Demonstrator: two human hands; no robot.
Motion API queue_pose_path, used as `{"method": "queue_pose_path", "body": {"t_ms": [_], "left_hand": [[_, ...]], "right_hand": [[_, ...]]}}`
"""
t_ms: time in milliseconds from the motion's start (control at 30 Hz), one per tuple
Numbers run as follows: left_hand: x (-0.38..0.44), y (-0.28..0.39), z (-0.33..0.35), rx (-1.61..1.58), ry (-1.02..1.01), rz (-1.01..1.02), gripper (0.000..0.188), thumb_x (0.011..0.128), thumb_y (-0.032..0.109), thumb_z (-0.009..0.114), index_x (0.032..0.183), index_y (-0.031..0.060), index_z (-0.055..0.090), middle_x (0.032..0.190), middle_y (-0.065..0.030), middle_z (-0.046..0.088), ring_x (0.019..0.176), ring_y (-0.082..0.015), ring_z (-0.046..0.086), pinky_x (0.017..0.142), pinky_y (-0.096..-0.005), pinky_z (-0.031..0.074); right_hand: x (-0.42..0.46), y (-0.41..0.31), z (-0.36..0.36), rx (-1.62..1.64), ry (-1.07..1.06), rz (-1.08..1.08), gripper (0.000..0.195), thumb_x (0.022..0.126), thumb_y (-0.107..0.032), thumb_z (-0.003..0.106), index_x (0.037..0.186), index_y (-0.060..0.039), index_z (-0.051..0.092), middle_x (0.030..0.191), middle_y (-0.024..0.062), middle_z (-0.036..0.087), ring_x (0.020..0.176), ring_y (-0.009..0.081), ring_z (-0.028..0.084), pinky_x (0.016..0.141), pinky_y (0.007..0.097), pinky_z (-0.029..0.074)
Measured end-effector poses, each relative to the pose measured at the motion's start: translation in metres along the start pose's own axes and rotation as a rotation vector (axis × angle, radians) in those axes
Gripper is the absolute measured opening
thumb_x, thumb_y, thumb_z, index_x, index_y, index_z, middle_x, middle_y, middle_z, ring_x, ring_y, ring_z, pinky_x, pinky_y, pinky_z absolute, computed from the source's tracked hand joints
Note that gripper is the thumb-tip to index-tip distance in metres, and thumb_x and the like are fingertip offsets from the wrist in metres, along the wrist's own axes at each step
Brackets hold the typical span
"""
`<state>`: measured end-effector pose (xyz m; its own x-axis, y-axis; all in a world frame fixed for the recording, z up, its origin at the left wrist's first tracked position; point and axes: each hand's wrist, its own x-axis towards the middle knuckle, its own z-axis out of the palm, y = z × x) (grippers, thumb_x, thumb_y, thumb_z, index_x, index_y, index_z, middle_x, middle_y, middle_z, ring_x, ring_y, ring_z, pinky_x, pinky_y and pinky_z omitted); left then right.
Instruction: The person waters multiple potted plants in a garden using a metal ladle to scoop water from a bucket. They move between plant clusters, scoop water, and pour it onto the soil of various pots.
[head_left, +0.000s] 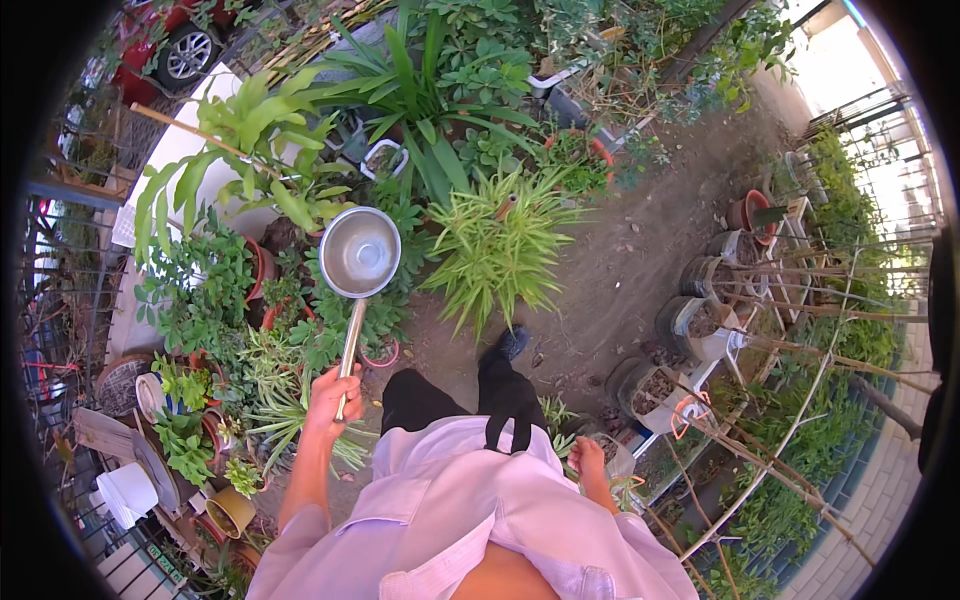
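Observation:
My left hand (334, 399) is closed around the handle of a metal ladle (361, 255). The ladle's round bowl points away from me, over leafy potted plants, and its inside faces up; whether it holds liquid I cannot tell. A spider plant (504, 244) with striped leaves spreads just right of the bowl. Low at my right side is my right hand (586, 456), its fingers curled, near a pot on the right; nothing shows in it.
Potted plants crowd the left, with a yellow pot (230, 512) and a white bucket (127, 493). Dirt ground (600, 277) runs up the middle right. Soil-filled containers (694, 327) line its right side, where thin wooden sticks (795, 420) cross. A terracotta-coloured pot (750, 216) stands farther off.

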<state>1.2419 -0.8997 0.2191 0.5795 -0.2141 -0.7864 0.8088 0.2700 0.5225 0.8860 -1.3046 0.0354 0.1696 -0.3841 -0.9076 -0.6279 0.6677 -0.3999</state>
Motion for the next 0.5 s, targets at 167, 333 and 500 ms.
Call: {"method": "queue_pose_path", "body": {"t_ms": [167,333,500], "left_hand": [[0.008,0.019,0.056,-0.035,0.049,0.010,0.029,0.085,0.003,0.056,0.113,0.0006,0.052,0.061,0.0000,0.045,0.037,-0.0091,0.040,0.034,-0.0259,0.029],[0.029,0.043,0.090,0.013,0.045,0.017,0.029,0.086,0.004,0.054,0.115,-0.0015,0.051,0.061,0.0000,0.044,0.036,-0.0090,0.038,0.034,-0.0254,0.029],[0.054,0.069,0.109,0.098,0.015,0.035,0.032,0.087,0.003,0.052,0.118,-0.0029,0.049,0.061,0.0000,0.044,0.036,-0.0088,0.038,0.034,-0.0255,0.029]], "right_hand": [[0.034,-0.100,-0.009,0.007,0.011,-0.063,0.020,0.092,-0.023,0.057,0.104,-0.0071,0.060,0.075,0.0042,0.059,0.055,0.0124,0.057,0.047,0.0270,0.048],[0.047,-0.118,-0.014,0.054,0.045,-0.043,0.020,0.092,-0.023,0.059,0.104,-0.0074,0.060,0.075,0.0035,0.060,0.055,0.0125,0.057,0.047,0.0265,0.049],[0.037,-0.103,-0.001,0.094,0.092,0.038,0.018,0.092,-0.022,0.056,0.105,-0.0107,0.060,0.075,0.0019,0.060,0.055,0.0119,0.057,0.049,0.0281,0.050]]}}
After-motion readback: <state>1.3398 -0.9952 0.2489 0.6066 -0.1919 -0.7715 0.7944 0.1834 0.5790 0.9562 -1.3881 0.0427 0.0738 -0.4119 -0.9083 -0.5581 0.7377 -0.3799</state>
